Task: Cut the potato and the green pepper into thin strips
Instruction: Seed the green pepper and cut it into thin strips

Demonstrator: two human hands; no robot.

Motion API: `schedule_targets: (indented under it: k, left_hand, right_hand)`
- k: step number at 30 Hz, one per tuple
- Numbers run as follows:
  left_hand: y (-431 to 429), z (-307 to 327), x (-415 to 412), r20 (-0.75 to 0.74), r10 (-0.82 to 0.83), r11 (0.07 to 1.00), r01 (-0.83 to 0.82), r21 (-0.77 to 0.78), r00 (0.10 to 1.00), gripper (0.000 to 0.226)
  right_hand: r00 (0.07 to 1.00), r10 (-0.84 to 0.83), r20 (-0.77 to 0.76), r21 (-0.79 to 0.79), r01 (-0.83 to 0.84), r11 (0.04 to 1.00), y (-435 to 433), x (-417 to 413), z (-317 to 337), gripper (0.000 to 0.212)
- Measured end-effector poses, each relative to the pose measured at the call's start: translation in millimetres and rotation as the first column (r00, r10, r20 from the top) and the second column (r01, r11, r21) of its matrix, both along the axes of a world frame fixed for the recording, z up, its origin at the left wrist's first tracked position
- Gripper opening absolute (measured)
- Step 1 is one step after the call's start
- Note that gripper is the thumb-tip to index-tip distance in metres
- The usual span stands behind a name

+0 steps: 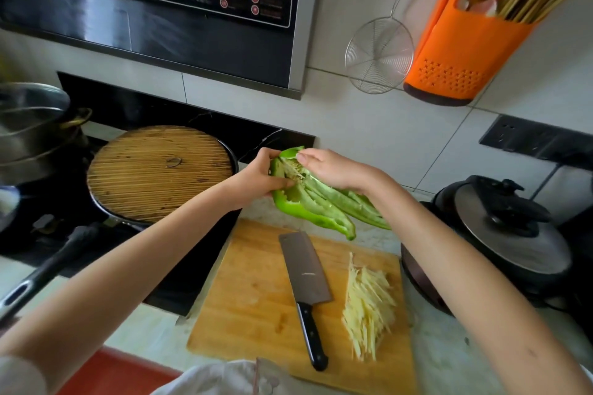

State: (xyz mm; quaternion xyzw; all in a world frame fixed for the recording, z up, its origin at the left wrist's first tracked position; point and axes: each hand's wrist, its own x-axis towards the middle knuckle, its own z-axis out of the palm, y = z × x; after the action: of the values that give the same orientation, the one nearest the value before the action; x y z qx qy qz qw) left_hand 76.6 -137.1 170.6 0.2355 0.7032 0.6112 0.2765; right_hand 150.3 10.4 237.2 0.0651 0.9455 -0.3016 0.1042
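Pale stone counter [150,330] bearing rectangular wooden cutting board [250,298], left hand [260,175] and right hand [333,170] grasping split long green pepper [321,202] above board's far edge, pale potato strips [369,301] heaped on board's right, black-handled steel cleaver [305,279] mid-board

Wood board [250,298], matt and a bit worn. Cleaver [305,269] has dull grey metal and a glossy black plastic handle. Pepper [321,205] skin's shiny and smooth. Wire skimmer [378,56], orange plastic holder [462,51].

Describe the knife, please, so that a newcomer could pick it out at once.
Find the wooden cutting board at the bottom middle of the view. The cleaver lies flat on it, left of the pale potato strips. It alone there is metal, a broad grey blade with a black handle.
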Motion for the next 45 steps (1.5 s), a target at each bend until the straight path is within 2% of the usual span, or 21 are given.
schedule_targets:
  k: [9,18,20,22,24,26,29,33,37,42,45]
  left_hand:
    - [-4.8,-1.2,-2.7,0.066,-0.061,0.992,0.053,0.115,0.996,0.064]
    - [-11.5,-0.9,-0.3,0.132,-0.086,0.963,0.049,0.266,0.988,0.057]
    - [-13.4,2.3,-2.3,0.040,-0.096,0.979,0.088,0.184,0.995,0.061]
    - [-13.6,7.4,-8.0,-0.187,-0.131,0.991,0.123,-0.050,0.974,0.069]
    - [-11.4,11.5,-13.9,-0.359,-0.210,0.953,0.109,-0.282,0.909,0.079]
    - [-8.0,15.0,-16.4,-0.435,-0.274,0.906,0.079,-0.415,0.858,0.091]
    - [-2.9,15.3,-13.8,-0.471,-0.348,0.849,0.059,-0.526,0.811,0.109]
    - [-3.0,5.7,-10.1,-0.510,-0.365,0.829,0.023,-0.559,0.779,0.103]
    - [-9.0,-9.5,-3.5,-0.564,-0.350,0.839,-0.018,-0.544,0.748,0.089]
    - [-13.3,-22.1,6.8,-0.665,-0.381,0.799,-0.133,-0.586,0.643,0.079]
    - [-16.2,-28.4,10.7,-0.685,-0.360,0.788,-0.188,-0.587,0.633,0.071]
  right_hand:
    - [1.000,0.014,0.008,-0.041,-0.014,0.999,8.8,0.0,6.1,0.049]
    - [0.999,0.013,-0.030,-0.080,-0.016,0.997,12.1,-0.1,5.2,0.050]
    - [0.999,0.020,-0.025,-0.073,-0.022,0.997,12.0,-0.8,6.4,0.051]
    - [0.999,0.036,-0.002,-0.044,-0.036,0.998,12.0,-1.2,6.1,0.051]
    - [0.998,0.057,0.022,-0.005,-0.057,0.998,9.5,-0.5,4.8,0.049]
    - [0.996,0.077,0.034,0.012,-0.078,0.997,5.4,0.0,2.0,0.048]
    - [0.992,0.103,0.070,0.071,-0.108,0.992,0.5,-1.9,-5.1,0.051]
    - [0.984,0.130,0.122,0.137,-0.146,0.980,-4.9,-1.0,-12.4,0.049]
    - [0.982,0.134,0.135,0.128,-0.151,0.980,-9.7,4.4,-20.2,0.048]
    - [0.973,0.145,0.179,0.142,-0.171,0.975,-18.7,7.8,-32.8,0.053]
    - [0.974,0.139,0.180,0.125,-0.163,0.979,-22.6,8.8,-39.3,0.051]
